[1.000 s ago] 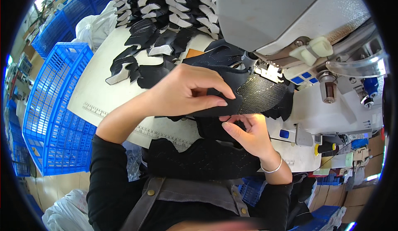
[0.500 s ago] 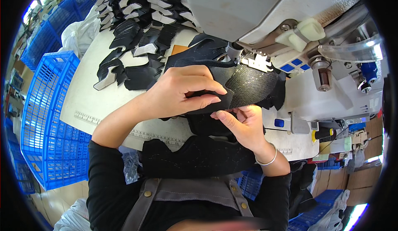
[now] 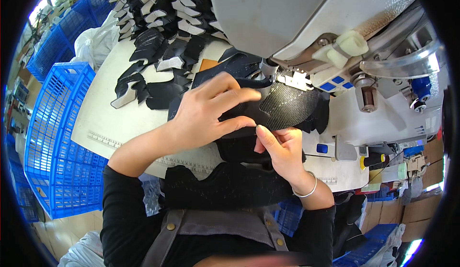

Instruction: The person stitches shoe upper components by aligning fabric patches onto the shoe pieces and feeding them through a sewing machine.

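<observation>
Looking at the head view, a black mesh piece (image 3: 292, 106) lies on the pale worktop (image 3: 96, 118), its far side up by the metal foot (image 3: 268, 68) of a big grey sewing machine (image 3: 268, 17). Left hand (image 3: 206, 111) is over the left part of it, kinda blurry, index finger and thumb spread apart, thumb tip right by the other thumb. Right hand (image 3: 282, 152) is at the near edge, fingers curled close to the thumb; can't tell if they're actually pinching the material. Thin bracelet (image 3: 315, 185) on that wrist. A wavy-edged black piece (image 3: 225, 188) lies along the worktop's near edge, by the apron (image 3: 220, 221). Far left there's a bunch of overlapping black pieces with light tips (image 3: 187, 8). Blue crate (image 3: 62, 142) off to the left, yellow-and-black spool (image 3: 373, 160) over right.
</observation>
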Demonstrator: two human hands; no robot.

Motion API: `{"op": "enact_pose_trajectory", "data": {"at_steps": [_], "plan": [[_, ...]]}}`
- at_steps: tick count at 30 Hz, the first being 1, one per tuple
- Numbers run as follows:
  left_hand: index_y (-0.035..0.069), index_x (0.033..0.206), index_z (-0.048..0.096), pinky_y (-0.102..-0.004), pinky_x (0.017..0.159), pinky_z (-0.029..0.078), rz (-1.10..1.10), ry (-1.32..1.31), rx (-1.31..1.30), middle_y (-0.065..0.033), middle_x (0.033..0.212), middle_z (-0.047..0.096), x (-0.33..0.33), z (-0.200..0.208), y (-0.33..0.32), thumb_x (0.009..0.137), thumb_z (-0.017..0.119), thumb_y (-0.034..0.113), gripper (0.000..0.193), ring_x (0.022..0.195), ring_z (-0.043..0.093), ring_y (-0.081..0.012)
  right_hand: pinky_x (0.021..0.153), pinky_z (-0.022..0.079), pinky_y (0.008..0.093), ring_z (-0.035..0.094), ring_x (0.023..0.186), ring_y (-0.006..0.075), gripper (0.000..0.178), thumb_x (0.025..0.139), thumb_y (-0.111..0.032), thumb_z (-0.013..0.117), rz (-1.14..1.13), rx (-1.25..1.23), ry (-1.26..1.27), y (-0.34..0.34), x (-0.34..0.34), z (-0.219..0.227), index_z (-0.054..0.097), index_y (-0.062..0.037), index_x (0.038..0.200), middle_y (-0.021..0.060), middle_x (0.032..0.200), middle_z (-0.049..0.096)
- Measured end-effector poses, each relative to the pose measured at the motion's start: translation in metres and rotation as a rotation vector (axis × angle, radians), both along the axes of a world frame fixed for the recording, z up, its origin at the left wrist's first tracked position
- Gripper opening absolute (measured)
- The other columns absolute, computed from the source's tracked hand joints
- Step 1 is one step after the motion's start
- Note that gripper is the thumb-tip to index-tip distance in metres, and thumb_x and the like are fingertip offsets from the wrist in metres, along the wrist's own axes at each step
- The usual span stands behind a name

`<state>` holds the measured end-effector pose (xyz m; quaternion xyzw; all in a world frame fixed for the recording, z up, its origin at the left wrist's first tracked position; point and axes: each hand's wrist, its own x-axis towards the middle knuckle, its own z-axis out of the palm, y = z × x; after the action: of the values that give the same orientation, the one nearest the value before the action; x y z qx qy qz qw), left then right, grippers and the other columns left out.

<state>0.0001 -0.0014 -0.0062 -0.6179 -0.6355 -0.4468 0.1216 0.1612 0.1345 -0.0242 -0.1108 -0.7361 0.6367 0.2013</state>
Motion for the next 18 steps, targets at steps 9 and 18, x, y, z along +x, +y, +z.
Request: {"op": "enact_pose_trajectory", "data": {"at_steps": [9,18], "plan": [[-0.003,0.097,0.063,-0.0295,0.072,0.049,-0.112,-0.292,-0.304,-0.0101,0.082,0.065,-0.022,0.029,0.023,0.075,0.081,0.027,0.041,0.078,0.063,-0.0175,0.050,0.044,0.0211,0.053,0.051,0.0051,0.037,0.093,-0.020,0.063,0.055,-0.032,-0.020,0.010,0.005,0.002,0.065,0.0024,0.064,0.0025,0.056,0.061],[-0.001,0.097,0.070,-0.0238,0.072,0.044,-0.156,-0.476,-0.924,-0.0048,0.085,0.067,-0.044,0.059,0.053,0.079,0.071,0.036,0.041,0.078,0.057,-0.0094,0.052,0.043,0.0205,0.053,0.053,0.0052,0.037,0.094,-0.022,0.062,0.116,-0.106,0.012,-0.001,-0.001,0.010,0.065,0.0017,0.066,0.0021,0.058,0.061]]}}
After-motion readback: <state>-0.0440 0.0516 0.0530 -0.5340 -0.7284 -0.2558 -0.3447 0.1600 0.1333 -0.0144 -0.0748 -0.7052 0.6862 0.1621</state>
